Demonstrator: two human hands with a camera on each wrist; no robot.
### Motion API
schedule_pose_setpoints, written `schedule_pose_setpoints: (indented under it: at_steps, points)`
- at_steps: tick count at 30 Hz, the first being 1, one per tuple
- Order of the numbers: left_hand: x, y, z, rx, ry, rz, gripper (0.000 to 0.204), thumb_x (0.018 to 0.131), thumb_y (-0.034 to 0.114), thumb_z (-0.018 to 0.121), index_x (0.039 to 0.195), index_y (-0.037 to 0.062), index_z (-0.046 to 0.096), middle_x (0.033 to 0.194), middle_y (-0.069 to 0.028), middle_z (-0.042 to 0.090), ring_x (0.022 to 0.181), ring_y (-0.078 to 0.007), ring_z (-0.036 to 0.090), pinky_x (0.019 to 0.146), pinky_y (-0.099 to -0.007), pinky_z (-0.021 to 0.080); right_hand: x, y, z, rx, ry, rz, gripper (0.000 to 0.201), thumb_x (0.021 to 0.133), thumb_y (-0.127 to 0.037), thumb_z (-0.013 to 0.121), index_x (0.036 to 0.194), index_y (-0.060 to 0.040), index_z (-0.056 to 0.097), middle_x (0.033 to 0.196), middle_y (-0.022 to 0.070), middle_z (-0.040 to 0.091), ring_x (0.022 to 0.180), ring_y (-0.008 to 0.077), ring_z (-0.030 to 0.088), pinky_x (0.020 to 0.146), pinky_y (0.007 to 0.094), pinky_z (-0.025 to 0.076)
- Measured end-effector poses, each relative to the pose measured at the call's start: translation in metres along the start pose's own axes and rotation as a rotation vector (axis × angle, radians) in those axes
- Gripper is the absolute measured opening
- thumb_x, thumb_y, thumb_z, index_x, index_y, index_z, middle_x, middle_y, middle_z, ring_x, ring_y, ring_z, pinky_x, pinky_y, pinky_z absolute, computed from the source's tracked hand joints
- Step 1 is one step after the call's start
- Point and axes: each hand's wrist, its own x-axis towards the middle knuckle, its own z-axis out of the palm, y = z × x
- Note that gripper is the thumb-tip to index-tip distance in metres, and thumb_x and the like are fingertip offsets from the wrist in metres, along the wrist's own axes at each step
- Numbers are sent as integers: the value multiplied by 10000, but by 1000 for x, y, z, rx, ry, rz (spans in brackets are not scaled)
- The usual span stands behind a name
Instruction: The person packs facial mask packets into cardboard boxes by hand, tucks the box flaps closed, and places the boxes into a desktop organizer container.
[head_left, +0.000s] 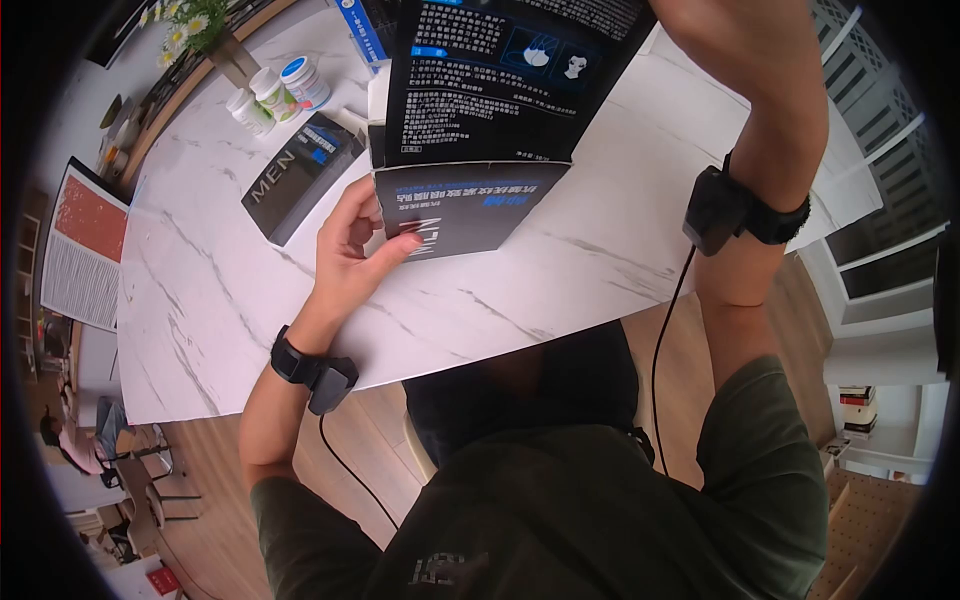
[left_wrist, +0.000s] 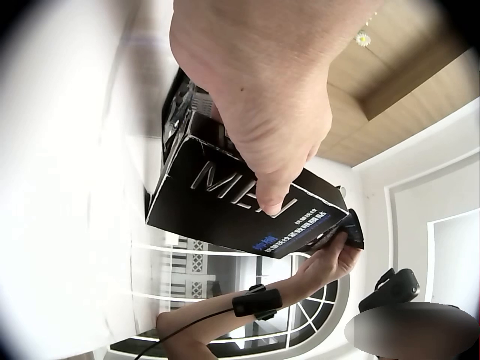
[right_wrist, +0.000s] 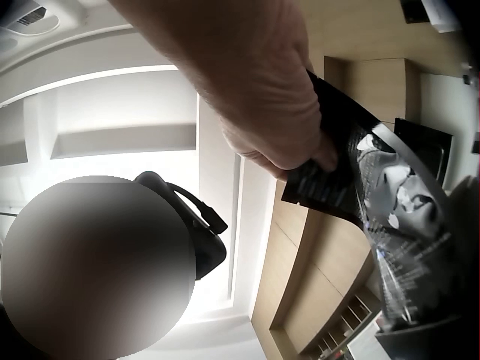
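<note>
My left hand (head_left: 355,240) grips the near left side of a black box (head_left: 460,215) lettered MEN, the thumb across its front. In the left wrist view the thumb lies over the MEN lettering (left_wrist: 225,187). Out of the box's top rises a black packet (head_left: 490,90) with white and blue print. My right hand (right_wrist: 281,127) is raised and pinches the packet's upper edge in the right wrist view, where the packet's wrinkled, shiny surface (right_wrist: 401,195) shows. In the head view the right hand's fingers are cut off by the top edge.
A second black MEN box (head_left: 300,175) lies on the marbled table (head_left: 220,330) just left of my left hand. Beyond it stand a few small white-lidded bottles (head_left: 270,95), a flower vase (head_left: 230,65) and a blue box (head_left: 352,35). Cables (head_left: 660,350) hang from both wrist cameras.
</note>
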Motion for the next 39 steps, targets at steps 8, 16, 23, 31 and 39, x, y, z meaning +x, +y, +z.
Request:
schedule_pose_setpoints:
  at_steps: [8,16,23,31,39]
  points:
    - [1,2,1,21,11,-32,632,741,23,729,1287,-9,413,1047,-56,607,911,-97,565,792,-213,378,12,-35,8,90,-247,165,196,770,-11,607,965,-11,602,855,117,653,721,224,628,660,272,498]
    - [6,9,6,-1,-20,6,606,782,12,684,1302,-19,373,1127,-90,578,1026,-146,560,867,-276,432,-6,-7,22,364,-392,400,231,787,-86,624,1009,-33,587,829,115,642,695,238,608,637,289,483]
    - [6,11,9,-56,-38,-19,588,798,2,661,1303,-14,360,1166,-100,555,1041,-159,558,904,-295,433,14,-35,23,166,-519,397,243,780,-100,646,1013,-50,597,807,99,640,647,206,599,606,261,469]
    - [7,12,9,-10,-76,-25,573,808,8,656,1300,2,361,1173,-102,555,1052,-160,556,934,-303,420,5,-24,39,251,-121,374,199,777,-21,679,970,-5,629,787,43,642,687,72,588,596,191,474]
    - [7,9,7,-30,-113,-52,625,810,6,654,1337,-5,318,1212,-115,539,1048,-157,557,919,-292,432,-7,-20,46,216,-462,364,189,767,-113,667,939,-42,639,804,100,659,680,216,627,628,281,487]
